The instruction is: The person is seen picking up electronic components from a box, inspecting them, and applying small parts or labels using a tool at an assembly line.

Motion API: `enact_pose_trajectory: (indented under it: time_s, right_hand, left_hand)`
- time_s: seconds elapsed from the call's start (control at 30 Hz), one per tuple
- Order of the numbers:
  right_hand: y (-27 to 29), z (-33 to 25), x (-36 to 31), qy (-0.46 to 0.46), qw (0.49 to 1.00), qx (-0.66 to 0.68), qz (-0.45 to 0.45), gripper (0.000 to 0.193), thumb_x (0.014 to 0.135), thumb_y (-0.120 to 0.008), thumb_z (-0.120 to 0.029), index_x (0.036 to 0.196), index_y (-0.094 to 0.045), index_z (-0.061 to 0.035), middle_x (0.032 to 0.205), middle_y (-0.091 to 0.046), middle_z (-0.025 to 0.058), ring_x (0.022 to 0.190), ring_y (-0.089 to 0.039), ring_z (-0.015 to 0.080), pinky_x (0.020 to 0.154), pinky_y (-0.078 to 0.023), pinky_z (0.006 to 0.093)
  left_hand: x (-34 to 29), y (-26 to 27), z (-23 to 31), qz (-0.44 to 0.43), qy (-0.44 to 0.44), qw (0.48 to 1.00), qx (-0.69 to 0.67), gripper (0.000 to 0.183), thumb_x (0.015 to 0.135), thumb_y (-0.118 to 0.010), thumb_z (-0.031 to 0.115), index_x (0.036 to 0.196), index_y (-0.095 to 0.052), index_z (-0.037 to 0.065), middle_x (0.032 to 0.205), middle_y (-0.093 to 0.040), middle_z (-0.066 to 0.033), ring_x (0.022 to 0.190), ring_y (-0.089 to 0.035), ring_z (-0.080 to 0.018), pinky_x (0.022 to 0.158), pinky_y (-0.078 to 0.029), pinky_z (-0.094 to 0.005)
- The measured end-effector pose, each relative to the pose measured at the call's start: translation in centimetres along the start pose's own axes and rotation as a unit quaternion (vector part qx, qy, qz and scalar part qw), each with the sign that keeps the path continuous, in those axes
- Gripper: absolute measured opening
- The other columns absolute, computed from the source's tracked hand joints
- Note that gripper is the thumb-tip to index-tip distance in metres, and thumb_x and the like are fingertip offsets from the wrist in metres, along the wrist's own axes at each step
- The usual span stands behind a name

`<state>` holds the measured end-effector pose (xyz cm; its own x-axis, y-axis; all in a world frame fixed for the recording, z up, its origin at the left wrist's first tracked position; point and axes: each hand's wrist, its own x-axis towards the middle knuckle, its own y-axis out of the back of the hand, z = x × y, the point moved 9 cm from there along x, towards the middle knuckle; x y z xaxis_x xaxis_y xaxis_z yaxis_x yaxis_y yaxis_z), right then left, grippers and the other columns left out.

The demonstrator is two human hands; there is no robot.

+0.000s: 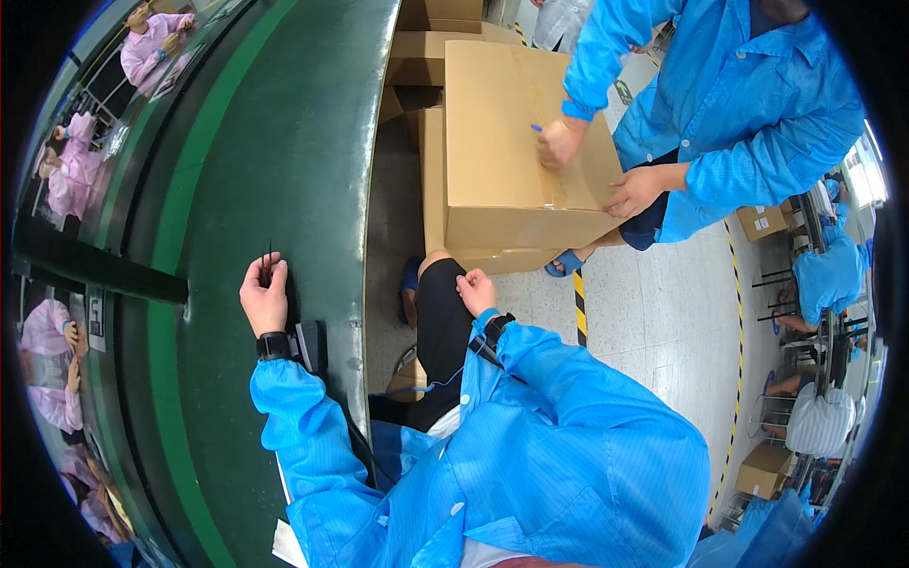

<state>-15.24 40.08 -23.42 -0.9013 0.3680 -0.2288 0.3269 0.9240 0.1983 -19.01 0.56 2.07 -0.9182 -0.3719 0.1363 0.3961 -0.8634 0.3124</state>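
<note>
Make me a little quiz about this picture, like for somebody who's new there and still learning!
1. True or false: the camera wearer's left hand is over the green surface.

2. Pick one. Where is the camera wearer's right hand?
A) Inside a carton
B) By the black-clothed leg
C) Over the green surface

3. Fill in the blank: the co-worker in blue is leaning over a big box made of ______.

Key:
1. True
2. B
3. Cardboard
</note>
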Motion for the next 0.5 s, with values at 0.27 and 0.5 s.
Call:
enact_pose_trajectory:
  time_s: [0.27, 0.5]
  right_hand:
    - [-0.01, 0.29, 0.14, 0.003, 1.0, 0.01, 0.004, 0.017, 0.08, -0.062, -0.015, 0.072, -0.051, -0.0042, 0.058, -0.059, 0.0037, 0.052, -0.055, 0.0111, 0.049, -0.045, 0.0259]
    - [-0.32, 0.25, 0.01, -0.016, 0.999, 0.037, -0.013, 0.017, 0.081, -0.061, -0.013, 0.073, -0.05, -0.0036, 0.06, -0.058, 0.0043, 0.053, -0.054, 0.0108, 0.05, -0.043, 0.0247]
  left_hand:
    - [-0.11, 0.1, 0.01, 0.0, 0.013, 1.0, 0.012, 0.02, 0.081, -0.063, 0.009, 0.098, -0.061, -0.002, 0.09, -0.063, -0.0028, 0.081, -0.058, -0.0083, 0.077, -0.046, -0.0223]
    - [-0.11, 0.09, -0.01, 0.003, 0.014, 1.0, 0.014, 0.019, 0.081, -0.062, 0.01, 0.097, -0.062, -0.001, 0.09, -0.064, -0.0032, 0.082, -0.058, -0.0085, 0.077, -0.046, -0.0225]
